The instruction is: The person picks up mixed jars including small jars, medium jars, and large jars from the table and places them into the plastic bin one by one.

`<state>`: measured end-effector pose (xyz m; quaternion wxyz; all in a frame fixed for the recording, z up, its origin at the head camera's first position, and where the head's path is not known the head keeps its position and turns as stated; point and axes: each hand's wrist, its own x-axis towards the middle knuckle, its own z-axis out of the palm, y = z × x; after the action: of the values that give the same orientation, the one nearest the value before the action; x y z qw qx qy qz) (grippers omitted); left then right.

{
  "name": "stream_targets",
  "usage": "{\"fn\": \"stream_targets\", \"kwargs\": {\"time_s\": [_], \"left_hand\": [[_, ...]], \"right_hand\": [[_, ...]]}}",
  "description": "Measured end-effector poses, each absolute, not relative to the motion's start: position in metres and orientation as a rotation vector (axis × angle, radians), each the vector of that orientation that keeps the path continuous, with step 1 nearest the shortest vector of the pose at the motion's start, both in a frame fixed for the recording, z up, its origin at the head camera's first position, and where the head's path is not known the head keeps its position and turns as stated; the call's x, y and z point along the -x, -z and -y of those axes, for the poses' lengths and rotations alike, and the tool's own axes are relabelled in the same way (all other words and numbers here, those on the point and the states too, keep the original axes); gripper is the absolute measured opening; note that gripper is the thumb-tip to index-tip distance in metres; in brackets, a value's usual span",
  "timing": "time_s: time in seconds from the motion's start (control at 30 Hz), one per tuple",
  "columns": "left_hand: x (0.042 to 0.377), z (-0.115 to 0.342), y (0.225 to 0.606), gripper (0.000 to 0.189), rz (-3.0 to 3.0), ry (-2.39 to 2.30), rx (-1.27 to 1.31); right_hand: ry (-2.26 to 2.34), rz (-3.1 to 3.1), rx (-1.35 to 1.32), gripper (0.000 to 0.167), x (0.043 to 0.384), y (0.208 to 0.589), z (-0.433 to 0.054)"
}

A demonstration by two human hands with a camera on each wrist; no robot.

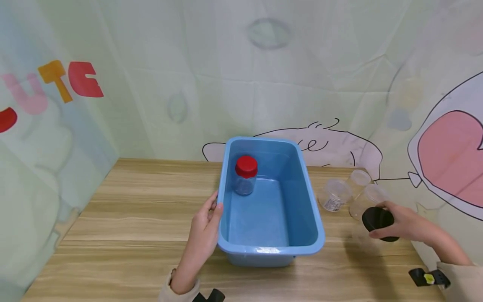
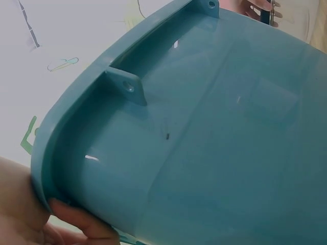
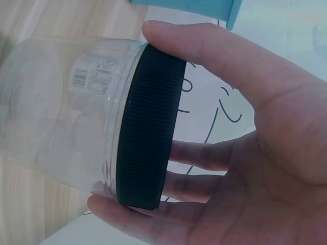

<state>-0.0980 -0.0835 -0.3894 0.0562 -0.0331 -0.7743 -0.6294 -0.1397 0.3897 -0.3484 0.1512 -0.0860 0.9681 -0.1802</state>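
My left hand [image 1: 203, 230] grips the left rim of a blue plastic basin [image 1: 271, 250], its thumb over the edge; the left wrist view shows the basin's outer wall [image 2: 204, 132] filling most of the picture. Inside the basin a clear jar with a red lid [image 1: 246, 167] stands upright near the left wall. To the right of the basin, my right hand [image 1: 411, 224] holds a clear jar by its black lid [image 1: 378, 220]. In the right wrist view the thumb and fingers span the ribbed black lid [image 3: 150, 127], with the transparent jar body [image 3: 76, 148] below it.
Several clear containers stand right of the basin: a labelled one [image 1: 335, 195], one behind [image 1: 358, 179] and one beside the black lid [image 1: 371, 195]. A printed cloth [image 1: 226, 84] hangs behind and beside the wooden table [image 1: 151, 209].
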Motion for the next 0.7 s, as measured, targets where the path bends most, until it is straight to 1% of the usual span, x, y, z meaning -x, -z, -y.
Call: {"fn": "stream_targets", "kwargs": {"time_s": [0.7], "left_hand": [[0.099,0.084,0.389,0.047,2.351,1.913,0.092]], "right_hand": [[0.483,-2.795,0.301,0.086,0.148,0.335,-0.378]]}}
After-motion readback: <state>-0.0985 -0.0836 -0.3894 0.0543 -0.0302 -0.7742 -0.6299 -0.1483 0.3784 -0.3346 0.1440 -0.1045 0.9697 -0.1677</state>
